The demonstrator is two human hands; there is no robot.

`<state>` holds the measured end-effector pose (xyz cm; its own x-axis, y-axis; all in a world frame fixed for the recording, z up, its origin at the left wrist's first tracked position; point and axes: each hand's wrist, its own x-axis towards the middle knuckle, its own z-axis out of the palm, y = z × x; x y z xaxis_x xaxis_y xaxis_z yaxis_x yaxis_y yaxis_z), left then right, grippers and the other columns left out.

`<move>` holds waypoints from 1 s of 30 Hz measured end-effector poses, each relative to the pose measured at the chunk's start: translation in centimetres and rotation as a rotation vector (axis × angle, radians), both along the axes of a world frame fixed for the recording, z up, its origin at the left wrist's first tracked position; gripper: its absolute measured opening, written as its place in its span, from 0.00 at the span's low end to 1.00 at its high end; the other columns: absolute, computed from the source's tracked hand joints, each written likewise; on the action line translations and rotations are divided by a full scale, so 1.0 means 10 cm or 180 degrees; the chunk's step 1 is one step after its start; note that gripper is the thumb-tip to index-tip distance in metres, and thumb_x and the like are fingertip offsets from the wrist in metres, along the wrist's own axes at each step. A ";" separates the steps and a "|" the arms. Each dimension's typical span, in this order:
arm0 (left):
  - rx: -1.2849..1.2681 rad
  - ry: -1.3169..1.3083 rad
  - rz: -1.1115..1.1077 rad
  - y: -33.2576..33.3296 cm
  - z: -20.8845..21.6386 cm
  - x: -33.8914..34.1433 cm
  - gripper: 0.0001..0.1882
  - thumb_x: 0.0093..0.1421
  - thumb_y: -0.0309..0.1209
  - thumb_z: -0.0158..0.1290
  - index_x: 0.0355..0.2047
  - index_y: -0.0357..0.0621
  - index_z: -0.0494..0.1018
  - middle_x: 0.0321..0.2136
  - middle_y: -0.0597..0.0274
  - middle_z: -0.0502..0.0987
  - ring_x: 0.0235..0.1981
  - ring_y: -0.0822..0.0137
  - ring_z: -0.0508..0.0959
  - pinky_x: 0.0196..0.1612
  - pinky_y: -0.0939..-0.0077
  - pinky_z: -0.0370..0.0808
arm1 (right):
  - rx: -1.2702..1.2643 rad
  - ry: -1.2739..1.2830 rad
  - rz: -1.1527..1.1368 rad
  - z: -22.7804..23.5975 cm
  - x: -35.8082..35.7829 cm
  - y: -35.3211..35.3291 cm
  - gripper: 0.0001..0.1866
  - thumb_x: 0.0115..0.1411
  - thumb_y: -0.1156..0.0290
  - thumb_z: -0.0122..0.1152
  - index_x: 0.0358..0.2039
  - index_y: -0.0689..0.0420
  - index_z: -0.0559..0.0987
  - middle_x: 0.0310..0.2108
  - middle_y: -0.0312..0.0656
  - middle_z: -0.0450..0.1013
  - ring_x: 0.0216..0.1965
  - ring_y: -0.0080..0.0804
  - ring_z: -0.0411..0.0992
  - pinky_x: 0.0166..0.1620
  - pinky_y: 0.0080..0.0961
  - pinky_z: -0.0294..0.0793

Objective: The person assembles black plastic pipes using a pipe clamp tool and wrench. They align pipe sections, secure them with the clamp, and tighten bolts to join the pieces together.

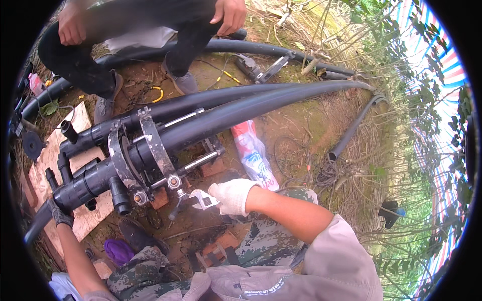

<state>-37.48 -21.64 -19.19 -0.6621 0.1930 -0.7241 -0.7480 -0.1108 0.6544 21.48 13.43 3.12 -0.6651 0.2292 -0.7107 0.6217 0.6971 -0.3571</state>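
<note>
My right hand (233,196), in a white work glove, is closed on a silver adjustable wrench (204,200). The wrench's jaws are beside a bolt (182,194) hanging under the near side of a metal pipe clamp (156,138); whether they touch it I cannot tell. Two scuffed clamp rings surround a thick black pipe (216,118), which carries a fitting (80,185) with short branch stubs at its left end. There my left hand (60,213), in a dark glove, grips the pipe's narrower end, its fingers partly hidden.
A second black pipe (175,104) runs behind the first. Opposite me sits a person (170,25), hands on knees. A wooden board (95,213) lies under the fitting; bricks (213,168) lie below the clamp. A plastic bag (255,160), power tool (256,67) and purple cloth (119,252) lie around; branches stand right.
</note>
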 end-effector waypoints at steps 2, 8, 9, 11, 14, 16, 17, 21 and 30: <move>-0.0427 0.0013 0.0100 0.05 0.05 0.03 0.43 0.50 0.73 0.55 0.58 0.61 0.73 0.52 0.70 0.77 0.49 0.63 0.77 0.47 0.67 0.75 | -0.0018 0.0022 -0.0022 0.04 0.03 0.00 0.17 0.57 0.67 0.62 0.44 0.62 0.72 0.37 0.57 0.79 0.41 0.56 0.79 0.44 0.46 0.77; -0.0410 0.0050 0.0101 0.01 -0.07 -0.16 0.41 0.50 0.75 0.53 0.56 0.63 0.74 0.51 0.73 0.78 0.49 0.64 0.76 0.45 0.69 0.74 | -0.0023 0.0120 -0.0067 -0.08 0.08 -0.03 0.18 0.56 0.66 0.63 0.43 0.62 0.73 0.36 0.57 0.80 0.40 0.57 0.79 0.43 0.47 0.77; -0.0402 0.0038 0.0126 0.02 -0.08 -0.15 0.41 0.50 0.75 0.52 0.55 0.64 0.74 0.51 0.74 0.78 0.49 0.64 0.77 0.45 0.69 0.74 | -0.0030 0.0121 -0.0064 -0.09 0.08 -0.04 0.18 0.56 0.66 0.64 0.43 0.62 0.73 0.36 0.57 0.80 0.40 0.57 0.79 0.43 0.46 0.77; -0.0481 0.0025 0.0158 -0.02 -0.06 -0.19 0.40 0.51 0.75 0.52 0.55 0.65 0.75 0.50 0.75 0.79 0.48 0.65 0.77 0.45 0.70 0.75 | -0.0049 0.0090 -0.0078 -0.07 0.06 -0.04 0.18 0.56 0.66 0.64 0.43 0.63 0.73 0.36 0.57 0.80 0.40 0.57 0.79 0.43 0.46 0.77; -0.0501 0.0005 0.0078 0.02 -0.02 -0.16 0.42 0.51 0.75 0.52 0.58 0.63 0.72 0.53 0.74 0.76 0.51 0.65 0.75 0.48 0.68 0.73 | -0.0103 0.0085 -0.0098 -0.01 0.04 -0.05 0.18 0.56 0.66 0.64 0.43 0.62 0.74 0.36 0.57 0.80 0.40 0.57 0.79 0.43 0.46 0.77; -0.0254 0.0021 -0.0052 0.04 0.05 -0.08 0.49 0.50 0.75 0.53 0.65 0.59 0.66 0.61 0.70 0.71 0.58 0.62 0.72 0.54 0.64 0.70 | -0.0155 0.0052 -0.0139 0.03 0.03 -0.05 0.18 0.56 0.66 0.64 0.44 0.62 0.74 0.36 0.57 0.80 0.40 0.56 0.80 0.43 0.46 0.77; -0.0173 0.0035 -0.0075 0.01 0.02 -0.12 0.51 0.50 0.76 0.52 0.67 0.59 0.64 0.63 0.70 0.68 0.60 0.61 0.69 0.57 0.64 0.67 | -0.0165 0.0025 -0.0155 0.04 0.00 -0.04 0.18 0.56 0.66 0.64 0.44 0.62 0.74 0.36 0.57 0.80 0.40 0.56 0.80 0.43 0.46 0.77; 0.0544 0.0050 0.0023 -0.05 -0.27 -0.23 0.46 0.55 0.71 0.53 0.64 0.54 0.67 0.59 0.63 0.72 0.57 0.59 0.73 0.59 0.60 0.70 | -0.0057 0.0123 -0.0072 -0.04 0.05 -0.09 0.17 0.55 0.68 0.63 0.43 0.63 0.75 0.35 0.57 0.80 0.39 0.55 0.80 0.42 0.46 0.78; -0.0111 0.0042 -0.0261 -0.26 -0.64 -0.50 0.46 0.51 0.75 0.53 0.58 0.56 0.72 0.52 0.67 0.77 0.50 0.63 0.77 0.50 0.68 0.75 | -0.0150 0.0057 0.0082 0.01 0.07 -0.09 0.20 0.56 0.66 0.63 0.45 0.63 0.73 0.38 0.57 0.80 0.42 0.55 0.80 0.43 0.45 0.78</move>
